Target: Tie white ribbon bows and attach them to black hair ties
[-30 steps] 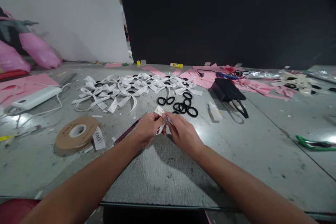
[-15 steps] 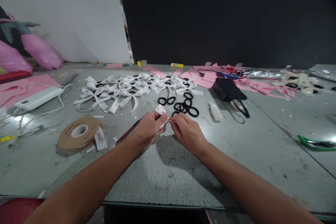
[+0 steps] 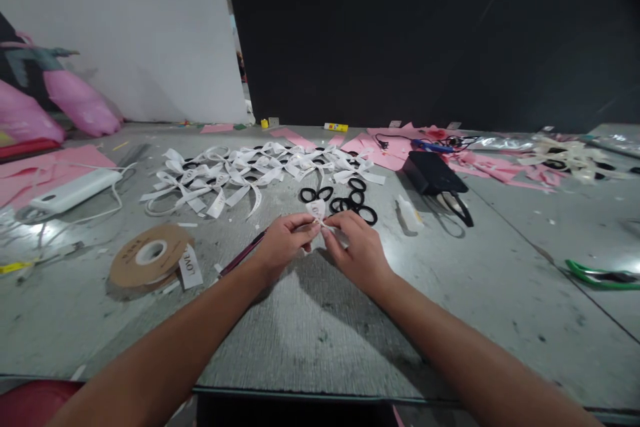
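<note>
Between my fingertips is a short white printed ribbon (image 3: 316,208), twisted thin at its middle, with one wide end standing up. My left hand (image 3: 284,243) pinches it from the left, and my right hand (image 3: 361,250) pinches it from the right; the fingers partly cover it. Just beyond lie several black hair ties (image 3: 356,199). Farther back is a pile of white ribbons (image 3: 245,170) knotted on black rings. Left of my left hand sits a cardboard ribbon spool (image 3: 125,263) with a loose end reading LOVE. A dark purple pen-like stick (image 3: 243,253) lies beside my left wrist.
At right are a small clear bottle (image 3: 410,213), a black box with a strap (image 3: 434,173) and green-handled scissors or snips (image 3: 603,275). A white power strip (image 3: 75,190) with cords lies left. Pink sheets (image 3: 390,147) and a glue stick (image 3: 336,127) lie along the back wall.
My hands have come together again after drawing slightly apart. The ribbon's wide end has turned from leaning left to standing upright between my fingers.
</note>
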The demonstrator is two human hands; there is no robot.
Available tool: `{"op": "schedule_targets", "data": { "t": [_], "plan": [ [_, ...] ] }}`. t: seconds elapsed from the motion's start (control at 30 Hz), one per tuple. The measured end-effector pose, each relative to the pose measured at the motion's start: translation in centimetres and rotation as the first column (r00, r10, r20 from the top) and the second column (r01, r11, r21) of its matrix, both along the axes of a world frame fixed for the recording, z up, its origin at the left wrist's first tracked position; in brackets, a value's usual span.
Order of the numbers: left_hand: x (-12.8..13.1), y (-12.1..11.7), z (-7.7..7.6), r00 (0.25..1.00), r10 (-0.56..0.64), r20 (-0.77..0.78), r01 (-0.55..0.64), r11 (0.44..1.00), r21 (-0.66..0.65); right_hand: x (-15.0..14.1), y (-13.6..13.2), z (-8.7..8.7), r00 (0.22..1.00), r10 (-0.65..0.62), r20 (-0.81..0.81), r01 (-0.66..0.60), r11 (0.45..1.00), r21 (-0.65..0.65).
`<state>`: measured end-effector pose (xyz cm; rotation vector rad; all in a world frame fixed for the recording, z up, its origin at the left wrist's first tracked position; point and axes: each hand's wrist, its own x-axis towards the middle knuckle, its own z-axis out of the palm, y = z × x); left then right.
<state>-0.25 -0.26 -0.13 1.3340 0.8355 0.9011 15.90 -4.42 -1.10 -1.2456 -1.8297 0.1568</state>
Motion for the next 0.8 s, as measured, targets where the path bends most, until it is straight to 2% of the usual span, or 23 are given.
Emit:
{"op": "schedule_targets", "data": {
  "t": [0.1, 0.2, 0.27, 0.37, 0.47, 0.57, 0.8],
  "plan": [
    [-0.4, 0.1, 0.6, 0.992, -0.063, -0.113, 0.071, 0.995, 0.071, 0.4, 0.0, 0.4, 0.988, -0.069, -0.140, 0.057, 0.994, -0.089],
    [-0.6, 0.0, 0.8, 0.984, -0.090, -0.154, 0.105, 0.990, 0.098, 0.7, 0.0, 0.8, 0.972, -0.032, -0.233, -0.017, 0.978, -0.207],
    [-0.5, 0.0, 0.7, 0.985, -0.049, -0.165, 0.067, 0.993, 0.101, 0.7, 0.0, 0.9, 0.952, -0.006, -0.306, -0.075, 0.965, -0.250],
    [-0.4, 0.1, 0.3, 0.985, 0.040, -0.166, -0.029, 0.997, 0.068, 0.6, 0.1, 0.5, 0.877, -0.062, -0.477, -0.104, 0.943, -0.315],
    [-0.1, 0.1, -0.2, 0.990, 0.095, -0.106, -0.095, 0.995, 0.011, 0.2, 0.3, -0.1, 0.751, -0.125, -0.649, -0.187, 0.901, -0.390],
    [0.4, 0.0, -0.7, 0.992, 0.128, 0.007, -0.127, 0.989, -0.070, -0.1, 0.3, -0.4, 0.636, -0.168, -0.753, -0.253, 0.876, -0.410],
    [1.6, -0.2, -1.6, 0.963, 0.223, 0.154, -0.207, 0.971, -0.117, -0.8, 0.2, -0.3, 0.544, -0.254, -0.800, -0.198, 0.887, -0.417]
  ]
}}
